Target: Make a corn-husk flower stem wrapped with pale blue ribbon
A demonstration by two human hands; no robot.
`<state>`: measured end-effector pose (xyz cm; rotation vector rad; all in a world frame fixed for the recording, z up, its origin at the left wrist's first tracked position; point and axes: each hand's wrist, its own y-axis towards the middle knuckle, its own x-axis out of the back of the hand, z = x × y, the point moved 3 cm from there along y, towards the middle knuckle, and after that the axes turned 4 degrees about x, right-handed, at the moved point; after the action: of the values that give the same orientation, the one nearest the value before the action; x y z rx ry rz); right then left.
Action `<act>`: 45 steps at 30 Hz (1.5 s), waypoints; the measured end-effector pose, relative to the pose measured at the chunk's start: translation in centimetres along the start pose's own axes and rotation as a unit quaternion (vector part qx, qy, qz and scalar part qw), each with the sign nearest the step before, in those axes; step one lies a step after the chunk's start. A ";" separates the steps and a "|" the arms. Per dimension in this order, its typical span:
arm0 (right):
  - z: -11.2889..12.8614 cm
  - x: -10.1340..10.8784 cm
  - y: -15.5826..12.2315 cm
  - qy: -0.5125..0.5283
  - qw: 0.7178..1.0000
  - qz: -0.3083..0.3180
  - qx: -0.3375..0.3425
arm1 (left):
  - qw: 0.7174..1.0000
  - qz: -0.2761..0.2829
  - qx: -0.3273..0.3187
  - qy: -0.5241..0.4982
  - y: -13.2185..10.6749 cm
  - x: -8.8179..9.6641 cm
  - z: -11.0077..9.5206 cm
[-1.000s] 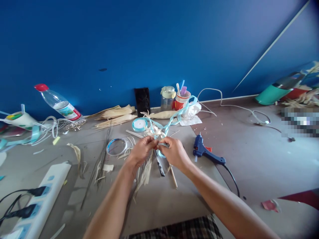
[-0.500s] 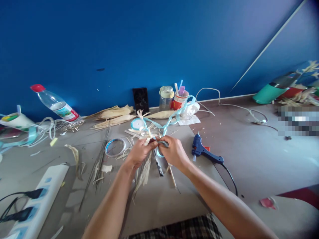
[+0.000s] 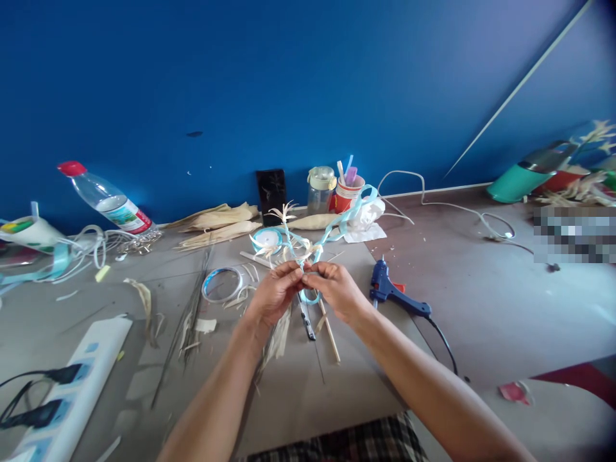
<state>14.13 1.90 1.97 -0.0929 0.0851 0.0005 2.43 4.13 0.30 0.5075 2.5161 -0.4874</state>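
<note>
My left hand (image 3: pixel 272 295) and my right hand (image 3: pixel 339 290) meet over the middle of the table, both closed with fingertips together. Between them they hold a stem topped by pale dried-husk flowers (image 3: pixel 285 215). A light blue ribbon (image 3: pixel 332 228) runs from the back down to my fingers, where it lies against the stem. A thin wire (image 3: pixel 320 364) sticks out below the hands. My fingertips hide the exact spot they pinch. Under the hands lie a utility knife (image 3: pixel 307 324), a thin wooden stick (image 3: pixel 332 339) and shredded husk strips (image 3: pixel 278 340).
At the right lies a blue glue gun (image 3: pixel 392 289) with its cord. A tape roll (image 3: pixel 222 285), a ribbon spool (image 3: pixel 267 240) and bundled wires (image 3: pixel 190 301) are to the left. Farther out are a power strip (image 3: pixel 91 366) and a plastic bottle (image 3: pixel 113 205). A paper cup (image 3: pixel 347 194) stands behind.
The husk flowers have turned more upright and spread above my fingers. My hands have come closer together, and the wire below now shows more plainly.
</note>
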 end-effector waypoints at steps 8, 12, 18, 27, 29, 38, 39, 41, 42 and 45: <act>0.5 0.2 -0.7 -0.274 0.952 -0.060 0.122 | 0.997 -0.048 -0.015 0.066 0.0 -0.1 0.0; 0.8 -0.2 -1.4 -0.434 0.856 -0.090 0.266 | 0.971 -0.062 -0.055 0.223 -0.1 0.4 -0.3; 0.8 -0.7 -1.8 -0.466 0.825 -0.078 0.311 | 0.943 -0.089 -0.082 0.311 -0.2 0.7 -0.9; 0.1 -0.1 -0.6 0.047 0.997 -0.033 -0.042 | 0.987 -0.056 -0.059 0.138 -0.1 0.2 -0.8; 0.0 0.1 -0.4 0.129 0.988 -0.013 -0.086 | 0.983 -0.066 -0.071 0.157 -0.1 0.4 -0.9; -0.6 1.8 1.0 0.199 0.976 0.041 -0.075 | 0.965 -0.084 -0.095 0.231 0.2 1.5 -1.4; -0.5 2.0 1.1 0.181 0.980 0.049 -0.071 | 0.965 -0.088 -0.097 0.228 0.2 1.6 -1.4; -0.2 2.6 1.3 0.128 0.988 0.065 -0.059 | 0.966 -0.095 -0.100 0.219 0.2 1.6 -1.5; 0.0 3.0 1.4 0.092 0.992 0.065 -0.049 | 0.967 -0.098 -0.102 0.214 0.2 1.6 -1.6; 0.7 4.2 1.7 -0.036 0.999 0.038 -0.010 | 0.967 -0.121 -0.109 0.196 0.2 1.8 -1.6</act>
<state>18.40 3.61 2.14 -0.1093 0.0172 0.0806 0.45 5.42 0.56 0.2277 2.9872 -0.2040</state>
